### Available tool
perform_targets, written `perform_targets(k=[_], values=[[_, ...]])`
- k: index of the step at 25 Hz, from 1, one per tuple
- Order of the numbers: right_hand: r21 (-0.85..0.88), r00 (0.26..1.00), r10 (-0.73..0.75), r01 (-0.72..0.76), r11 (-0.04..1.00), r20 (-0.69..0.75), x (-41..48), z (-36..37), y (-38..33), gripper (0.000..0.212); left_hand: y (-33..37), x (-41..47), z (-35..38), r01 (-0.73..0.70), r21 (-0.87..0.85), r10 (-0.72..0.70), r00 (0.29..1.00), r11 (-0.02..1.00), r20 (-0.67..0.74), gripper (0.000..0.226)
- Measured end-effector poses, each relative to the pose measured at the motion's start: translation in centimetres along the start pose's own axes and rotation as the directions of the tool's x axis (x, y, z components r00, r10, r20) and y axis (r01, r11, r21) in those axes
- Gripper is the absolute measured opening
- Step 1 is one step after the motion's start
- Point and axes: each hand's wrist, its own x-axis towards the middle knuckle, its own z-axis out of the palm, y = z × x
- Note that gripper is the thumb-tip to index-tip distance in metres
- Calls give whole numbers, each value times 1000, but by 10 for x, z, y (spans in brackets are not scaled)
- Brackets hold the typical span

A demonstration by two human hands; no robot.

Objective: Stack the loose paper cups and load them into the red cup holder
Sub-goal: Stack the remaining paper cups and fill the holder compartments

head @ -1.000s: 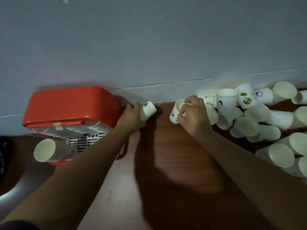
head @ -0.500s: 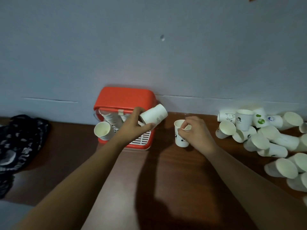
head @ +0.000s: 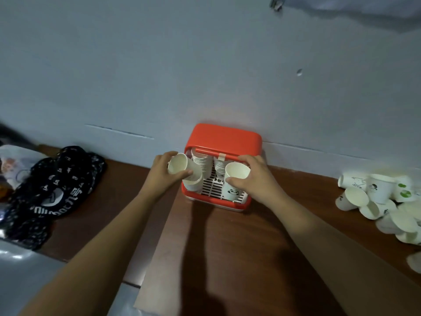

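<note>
The red cup holder (head: 224, 137) stands against the wall with stacks of white cups (head: 201, 164) inside above a white grille. My left hand (head: 163, 173) grips a white paper cup (head: 180, 166), mouth toward me, at the holder's left front, just above another cup (head: 193, 184) lying there. My right hand (head: 255, 176) holds a second paper cup (head: 235, 176) with a panda print upright at the holder's right front. A pile of loose paper cups (head: 382, 201) lies on the table at the far right.
The brown wooden table (head: 227, 247) runs along a grey wall. A dark patterned cloth (head: 54, 192) and a plastic bag (head: 11, 165) lie at the left. A grey surface sits at the lower left, beyond the table's edge.
Both hands have carried their cups left from the loose pile to the front of the red holder. The view has swung left, so the holder is now central.
</note>
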Motion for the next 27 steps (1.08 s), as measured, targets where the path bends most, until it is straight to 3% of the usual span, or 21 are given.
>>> perform_targets(k=[9,13,16,19,24,27], values=[[55,993,92,-87,995,-79,6,34,-3,69,-42,33,43,-127,281,91,987,951,135,78],[36,994,81,-78,996,-79,18,53,-2,73,-59,46,61,-160,354,66,963,921,262,84],[62,988,77,-69,996,-134,33,70,-7,72,-72,52,68,-100,243,22,952,965,306,89],[77,991,32,-22,997,-131,46,91,-16,70,-82,56,64,-117,40,93,920,992,380,89],[-106,991,-132,132,986,8,55,129,-24,71,-79,42,38,91,-284,14,937,955,348,41],[-165,991,-121,129,978,60,57,143,-14,73,-80,38,34,148,-412,-9,947,899,322,35]])
